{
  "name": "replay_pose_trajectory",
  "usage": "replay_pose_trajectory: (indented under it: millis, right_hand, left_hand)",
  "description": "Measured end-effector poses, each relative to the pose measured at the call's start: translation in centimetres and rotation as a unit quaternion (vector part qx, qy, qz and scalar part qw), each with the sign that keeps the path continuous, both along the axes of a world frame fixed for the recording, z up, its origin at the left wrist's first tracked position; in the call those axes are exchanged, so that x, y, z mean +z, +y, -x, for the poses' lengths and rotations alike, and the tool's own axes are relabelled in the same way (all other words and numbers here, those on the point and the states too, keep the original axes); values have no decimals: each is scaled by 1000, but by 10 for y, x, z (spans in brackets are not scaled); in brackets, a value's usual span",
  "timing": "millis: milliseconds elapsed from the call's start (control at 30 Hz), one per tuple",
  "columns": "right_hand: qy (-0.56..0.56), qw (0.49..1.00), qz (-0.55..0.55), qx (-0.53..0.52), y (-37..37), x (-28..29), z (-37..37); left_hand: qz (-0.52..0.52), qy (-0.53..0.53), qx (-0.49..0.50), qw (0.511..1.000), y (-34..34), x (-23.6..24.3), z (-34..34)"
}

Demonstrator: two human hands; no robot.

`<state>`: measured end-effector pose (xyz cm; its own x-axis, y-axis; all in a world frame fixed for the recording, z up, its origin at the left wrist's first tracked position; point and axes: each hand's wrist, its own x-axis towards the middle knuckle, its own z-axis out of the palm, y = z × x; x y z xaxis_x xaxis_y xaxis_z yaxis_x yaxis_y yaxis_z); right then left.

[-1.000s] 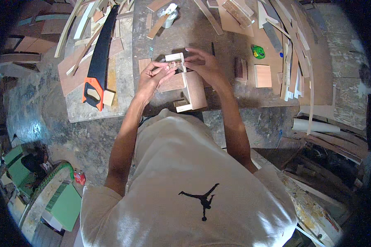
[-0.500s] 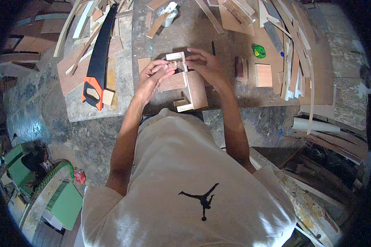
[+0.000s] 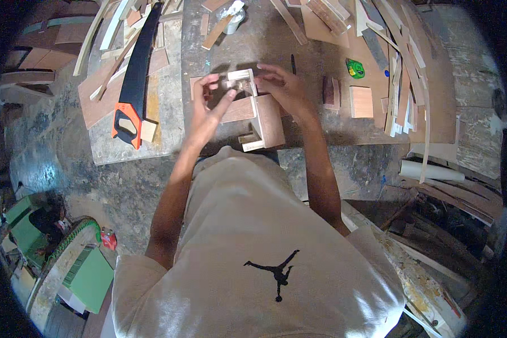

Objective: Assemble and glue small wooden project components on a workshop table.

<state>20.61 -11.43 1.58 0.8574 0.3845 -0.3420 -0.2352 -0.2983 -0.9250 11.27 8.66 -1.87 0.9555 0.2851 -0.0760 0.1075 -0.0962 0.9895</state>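
Observation:
On the bench lies a small wooden assembly (image 3: 267, 118): a flat-sided box part with a pale frame (image 3: 240, 75) at its far end. A small, light piece (image 3: 241, 86) sits inside that frame, its shape hard to make out. My left hand (image 3: 207, 115) is open at the frame's left, fingers curled but apart, thumb tip close to the small piece; whether it touches is unclear. My right hand (image 3: 292, 98) rests against the frame's right, index finger stretched out, the others loosely bent and partly hidden. A flat board (image 3: 236, 110) lies beside the box part, between my hands.
An orange-handled handsaw (image 3: 129, 112) and offcuts (image 3: 98, 45) cover the bench's left (image 3: 101, 149). Beyond the assembly are a white cup (image 3: 232, 21) and loose strips (image 3: 287, 22). A green tape measure (image 3: 355, 68), square blocks (image 3: 361, 102) and long strips (image 3: 405, 67) lie right.
My left fingers have opened and moved apart from the small piece they pinched, the hand shifting slightly. The assembly has shifted a little rightward and away from me. My right hand stays beside it.

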Motion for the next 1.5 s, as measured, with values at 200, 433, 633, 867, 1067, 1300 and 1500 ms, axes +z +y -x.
replay_pose_trajectory:
  millis: [200, 433, 633, 867, 1067, 1300, 1500]
  right_hand:
    - [34, 997, -57, -34, -1, -12, -3]
    - [22, 997, -65, -35, -4, -12, -1]
    - [18, 996, -66, -53, -3, -13, 0]
    - [36, 995, -76, -52, -4, -13, -1]
    - [-91, 994, 51, -21, -39, -31, -10]
    - [-233, 924, 208, 222, -99, -60, 15]
    - [-317, 894, 211, 236, -127, -96, 23]
  left_hand:
    - [-154, -81, 12, 985, -23, 12, -11]
    - [-206, -95, -16, 974, -26, 10, -26]
    - [-202, -87, -41, 975, -27, 5, -33]
    - [-247, -89, -44, 964, -26, 4, -34]
    - [-221, -76, -55, 971, -25, 0, -34]
    - [-229, -57, -59, 970, -22, -2, -34]
    - [-218, -71, -64, 971, -22, -2, -36]
